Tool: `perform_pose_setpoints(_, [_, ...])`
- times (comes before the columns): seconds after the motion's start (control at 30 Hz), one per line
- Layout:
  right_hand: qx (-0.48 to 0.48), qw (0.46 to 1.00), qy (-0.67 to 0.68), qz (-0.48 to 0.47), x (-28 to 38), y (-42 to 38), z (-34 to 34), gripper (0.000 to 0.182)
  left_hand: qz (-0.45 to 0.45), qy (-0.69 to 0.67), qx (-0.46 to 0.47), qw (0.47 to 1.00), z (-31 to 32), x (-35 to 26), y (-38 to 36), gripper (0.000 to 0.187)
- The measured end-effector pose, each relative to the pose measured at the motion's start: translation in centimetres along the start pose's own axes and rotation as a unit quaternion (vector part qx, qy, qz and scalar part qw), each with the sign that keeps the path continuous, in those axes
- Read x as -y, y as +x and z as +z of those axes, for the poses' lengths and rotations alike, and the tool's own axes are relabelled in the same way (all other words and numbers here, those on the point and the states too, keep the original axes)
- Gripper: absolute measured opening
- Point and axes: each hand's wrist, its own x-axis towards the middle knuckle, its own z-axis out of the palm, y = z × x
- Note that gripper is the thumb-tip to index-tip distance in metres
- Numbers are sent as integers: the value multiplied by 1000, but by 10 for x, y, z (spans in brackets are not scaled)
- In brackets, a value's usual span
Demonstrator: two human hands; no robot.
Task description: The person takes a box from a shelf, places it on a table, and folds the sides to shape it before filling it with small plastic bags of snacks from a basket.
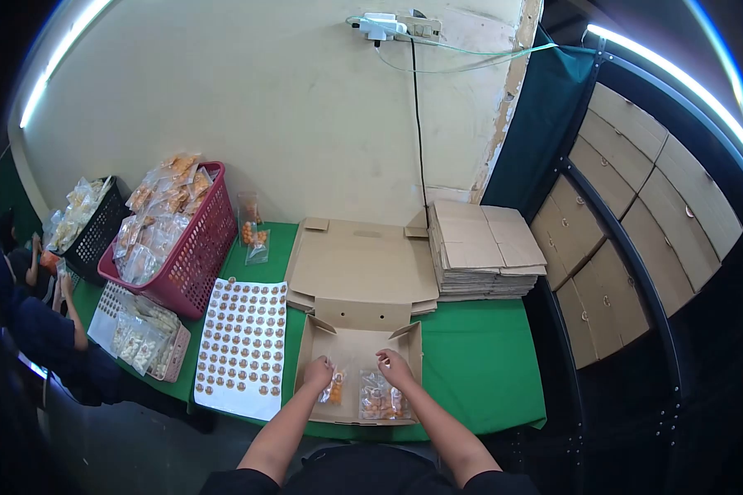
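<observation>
Two clear snack packets lay inside the open cardboard box (pixel 359 351) on the green table (pixel 487 363): the left hand (pixel 319 373) was curled around the left snack packet (pixel 333 388), while the right hand (pixel 395 368) rested with loosely bent fingers at the top edge of the right snack packet (pixel 380 399), its grip unclear. The packing step seemed underway, with both packets being settled flat on the box floor. More packets would likely have to come from the red basket (pixel 198 256) left of the box, beyond the sticker sheet (pixel 243 346).

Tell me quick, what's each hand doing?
Left hand: pinching a clear snack bag.
Right hand: touching another clear snack bag; grip unclear.
</observation>
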Motion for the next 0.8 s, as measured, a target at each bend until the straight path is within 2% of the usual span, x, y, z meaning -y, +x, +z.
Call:
perform_pose_setpoints(0.03, [-1, 998, -36, -45, -2, 0, 4, 26, -9, 37, 13, 999, -3, -2, -6, 25])
perform_pose_setpoints(0.07, [0, 998, -35, -46, -5, -1, 8, 26, -10, 37, 11, 999, 3, 3, -5, 25])
perform_pose_setpoints(0.13, [-2, 984, -167, -61, -2, -6, 9, 33, -26, 71, 71, 995, 15, 8, -5, 28])
perform_pose_setpoints(0.23, [25, 969, -244, -22, 4, -8, 11, 39, -42, 67, 99, 992, 22, 3, -12, 30])
perform_pose_setpoints(0.3, [47, 967, -251, -2, 0, -7, 13, 42, -63, 43, 96, 992, 23, -1, -13, 28])
perform_pose_setpoints(0.43, [101, 961, -253, 47, -6, -7, 11, 45, -45, 21, 95, 994, 31, 5, -18, 30])
perform_pose_setpoints(0.5, [108, 959, -258, 47, -7, -8, 12, 46, -76, -29, 125, 989, 38, 9, -13, 29])
perform_pose_setpoints(0.63, [122, 954, -270, 35, -8, -7, 9, 47, -76, -27, 125, 989, 40, 4, -19, 33])
perform_pose_setpoints(0.73, [127, 953, -274, 34, -14, -4, 9, 46, -74, -18, 125, 989, 36, -3, -26, 43])
perform_pose_setpoints(0.8, [126, 955, -268, 33, -16, -5, 9, 45, -53, 45, 79, 994, 30, -11, -34, 54])
